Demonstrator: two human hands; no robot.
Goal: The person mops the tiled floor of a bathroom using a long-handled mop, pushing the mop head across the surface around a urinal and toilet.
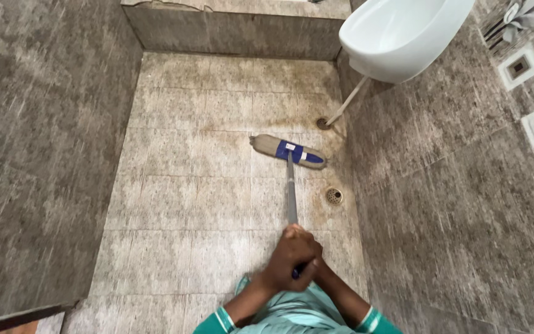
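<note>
fingers (295, 250) of both hands wrapped tight around mop handle (291, 192), mop head (288, 151) on floor well ahead

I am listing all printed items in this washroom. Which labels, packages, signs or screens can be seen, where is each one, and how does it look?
Label: a small white rectangle on the blue plate of the mop head, on the floor below the urinal; its print is too small to make out.
No packages, signs or screens are in view.
</note>
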